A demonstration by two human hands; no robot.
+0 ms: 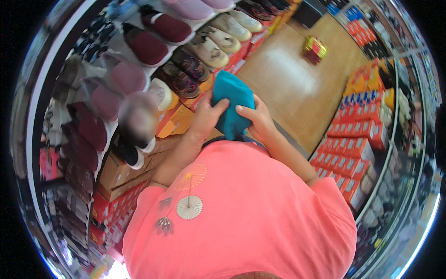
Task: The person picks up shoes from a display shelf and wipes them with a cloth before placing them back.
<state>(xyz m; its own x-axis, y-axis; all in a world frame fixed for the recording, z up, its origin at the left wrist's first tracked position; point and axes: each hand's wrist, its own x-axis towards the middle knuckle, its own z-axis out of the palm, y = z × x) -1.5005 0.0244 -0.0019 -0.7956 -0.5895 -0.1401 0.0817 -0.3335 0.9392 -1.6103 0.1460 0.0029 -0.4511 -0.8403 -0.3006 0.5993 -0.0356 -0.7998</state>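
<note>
A folded teal cloth [232, 92] is held up in front of my body, over the edge between the shoe shelves and the floor. My left hand [207, 113] grips its left side, with the thumb pressed on the near face. On the other side my right hand [258, 117] grips the cloth, its thumb also lying across the front. Most of the fingers of both hands are hidden behind the fabric. The lower end of the cloth hangs in a point close to my waist.
Shelves at left carry slippers [148, 47], pale shoes [209, 50] and dark patterned shoes [181, 78], above cardboard boxes [115, 171]. Orange shoe boxes [348, 150] are stacked at right. A shiny gold-and-red package [314, 49] lies on the wooden floor [278, 80].
</note>
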